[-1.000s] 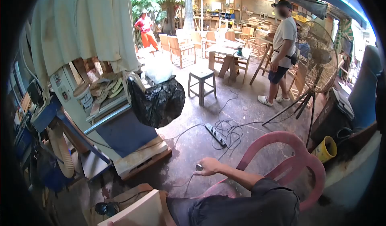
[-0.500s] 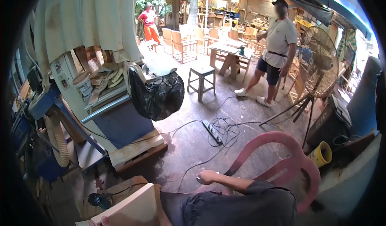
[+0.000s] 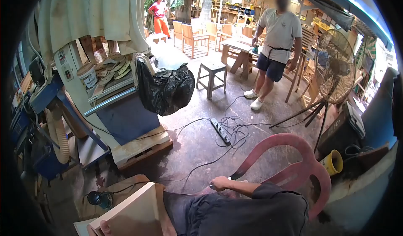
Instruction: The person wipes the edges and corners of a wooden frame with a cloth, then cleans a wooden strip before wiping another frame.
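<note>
My left hand, at the bottom edge of the view, grips a pale wooden frame with raised edges that rests tilted over my lap. Part of this hand is cut off. Closed near my thigh is my right hand; a small dark bit shows at its fingers, too small to name. Beyond the frame, a dark green power sander with a cord stands on a brown sheet. A red plastic chair is behind my body.
Black cables and a power strip lie across the floor. A stool, a large fan and a yellow bucket stand around. One co-worker is at a work table; another person stands farther back. A machine is at left.
More of the wooden frame shows above my lap, as does my left hand. The co-worker has shifted left, with a hand now at the tool on the work table. My right hand stays closed.
</note>
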The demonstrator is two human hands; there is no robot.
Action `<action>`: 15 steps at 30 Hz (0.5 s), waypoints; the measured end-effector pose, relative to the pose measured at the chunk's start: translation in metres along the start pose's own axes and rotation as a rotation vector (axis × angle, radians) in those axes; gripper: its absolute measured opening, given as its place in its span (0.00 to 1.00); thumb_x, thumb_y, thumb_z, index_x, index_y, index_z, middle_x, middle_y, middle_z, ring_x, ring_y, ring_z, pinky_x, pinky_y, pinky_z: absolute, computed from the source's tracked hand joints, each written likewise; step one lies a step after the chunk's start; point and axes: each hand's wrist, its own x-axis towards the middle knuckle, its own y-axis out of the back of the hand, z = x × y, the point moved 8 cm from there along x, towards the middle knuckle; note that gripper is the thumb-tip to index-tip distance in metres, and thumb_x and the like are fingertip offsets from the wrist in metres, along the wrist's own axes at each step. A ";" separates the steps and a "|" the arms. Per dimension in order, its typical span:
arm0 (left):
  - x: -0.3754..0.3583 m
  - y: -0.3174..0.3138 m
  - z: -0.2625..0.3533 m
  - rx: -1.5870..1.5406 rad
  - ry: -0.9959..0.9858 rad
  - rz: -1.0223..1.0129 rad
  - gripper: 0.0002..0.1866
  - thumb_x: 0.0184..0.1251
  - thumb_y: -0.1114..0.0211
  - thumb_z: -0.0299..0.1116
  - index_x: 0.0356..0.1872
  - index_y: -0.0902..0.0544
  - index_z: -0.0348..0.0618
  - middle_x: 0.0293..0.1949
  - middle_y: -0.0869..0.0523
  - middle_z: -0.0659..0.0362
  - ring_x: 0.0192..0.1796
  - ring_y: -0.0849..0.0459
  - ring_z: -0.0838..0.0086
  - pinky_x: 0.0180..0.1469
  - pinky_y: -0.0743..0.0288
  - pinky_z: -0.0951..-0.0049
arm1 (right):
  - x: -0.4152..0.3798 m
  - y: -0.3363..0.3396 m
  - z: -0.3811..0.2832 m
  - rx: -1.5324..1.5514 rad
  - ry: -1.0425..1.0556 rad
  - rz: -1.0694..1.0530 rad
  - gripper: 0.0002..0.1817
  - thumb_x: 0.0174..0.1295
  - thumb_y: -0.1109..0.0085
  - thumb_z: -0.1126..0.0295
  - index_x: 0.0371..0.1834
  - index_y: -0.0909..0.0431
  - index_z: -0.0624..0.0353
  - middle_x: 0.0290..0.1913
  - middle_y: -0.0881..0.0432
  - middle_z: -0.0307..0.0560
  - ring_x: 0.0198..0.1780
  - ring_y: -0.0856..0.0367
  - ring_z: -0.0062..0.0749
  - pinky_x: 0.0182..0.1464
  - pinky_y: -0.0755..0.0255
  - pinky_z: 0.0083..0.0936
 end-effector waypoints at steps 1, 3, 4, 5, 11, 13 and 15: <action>0.000 0.000 0.000 -0.010 -0.005 0.001 0.28 0.66 0.28 0.56 0.30 0.20 0.35 0.22 0.22 0.59 0.26 0.29 0.71 0.30 0.33 0.63 | 0.000 0.000 -0.001 0.003 0.008 0.008 0.14 0.60 0.44 0.63 0.44 0.15 0.52 0.41 0.13 0.60 0.46 0.14 0.60 0.47 0.21 0.53; -0.001 -0.001 0.000 -0.030 -0.016 0.004 0.28 0.66 0.28 0.56 0.30 0.20 0.35 0.21 0.24 0.60 0.25 0.30 0.71 0.30 0.34 0.63 | -0.004 0.007 -0.008 0.009 0.023 0.025 0.13 0.61 0.46 0.63 0.42 0.15 0.54 0.40 0.13 0.61 0.45 0.14 0.60 0.46 0.20 0.53; -0.002 -0.002 0.001 -0.033 -0.028 0.002 0.28 0.66 0.28 0.55 0.30 0.20 0.35 0.21 0.25 0.60 0.25 0.31 0.71 0.30 0.34 0.63 | -0.003 0.008 -0.007 0.009 0.021 0.025 0.13 0.60 0.45 0.63 0.43 0.15 0.53 0.40 0.13 0.61 0.45 0.14 0.60 0.47 0.20 0.53; -0.002 -0.002 0.002 -0.036 -0.040 0.001 0.27 0.66 0.28 0.55 0.30 0.20 0.35 0.20 0.26 0.60 0.25 0.31 0.71 0.30 0.34 0.63 | -0.001 0.009 -0.005 0.008 0.020 0.026 0.13 0.60 0.45 0.63 0.43 0.14 0.53 0.41 0.13 0.61 0.45 0.14 0.60 0.47 0.20 0.52; -0.004 -0.002 0.009 -0.042 -0.051 0.004 0.27 0.66 0.28 0.54 0.28 0.21 0.35 0.20 0.29 0.61 0.25 0.34 0.72 0.29 0.36 0.63 | 0.001 0.023 -0.006 0.018 0.029 0.061 0.12 0.58 0.43 0.65 0.42 0.15 0.52 0.39 0.13 0.60 0.45 0.14 0.59 0.45 0.21 0.53; -0.003 -0.002 0.011 -0.038 -0.059 0.006 0.27 0.66 0.28 0.54 0.28 0.21 0.35 0.20 0.29 0.61 0.25 0.34 0.72 0.29 0.36 0.64 | 0.001 0.026 -0.009 0.025 0.032 0.067 0.12 0.57 0.43 0.66 0.42 0.15 0.52 0.39 0.13 0.60 0.45 0.14 0.59 0.45 0.21 0.53; -0.003 -0.001 0.012 -0.045 -0.065 0.013 0.27 0.66 0.27 0.53 0.28 0.21 0.35 0.20 0.29 0.61 0.25 0.34 0.72 0.29 0.36 0.64 | -0.001 0.028 -0.013 0.037 0.031 0.069 0.12 0.56 0.43 0.66 0.42 0.16 0.52 0.39 0.13 0.61 0.45 0.14 0.59 0.45 0.21 0.52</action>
